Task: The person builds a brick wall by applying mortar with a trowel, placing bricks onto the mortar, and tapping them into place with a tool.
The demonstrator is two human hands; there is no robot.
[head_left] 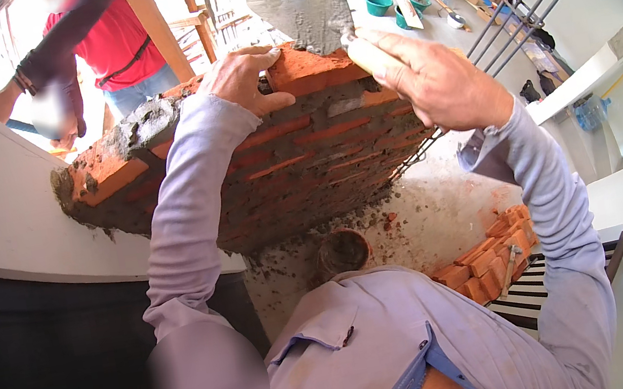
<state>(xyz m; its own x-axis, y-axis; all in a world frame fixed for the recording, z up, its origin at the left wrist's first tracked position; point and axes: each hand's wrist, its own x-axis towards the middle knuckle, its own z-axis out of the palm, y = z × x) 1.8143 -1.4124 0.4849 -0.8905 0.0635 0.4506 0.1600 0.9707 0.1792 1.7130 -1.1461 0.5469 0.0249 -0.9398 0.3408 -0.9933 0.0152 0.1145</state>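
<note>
My right hand (436, 75) is closed round the light handle of a trowel (307, 18). Its broad grey blade, smeared with mortar, is raised over the far side of a brick wall (297, 160). Below the blade an orange brick (315, 68) lies on the top course. At that brick's left end is my left hand (243, 82), gripping it with the fingers over the top and the thumb at the near face. Wet grey mortar (152, 126) covers the wall's top to the left. Part of the brick is hidden by my fingers.
A person in a red shirt (122, 49) stands beyond the wall at the left. Steel rods (534, 0) jut out at the right. On the floor below are a mortar bucket (343, 251) and stacked bricks (487, 260) with a hammer (510, 268). Green tubs (378, 3) stand farther off.
</note>
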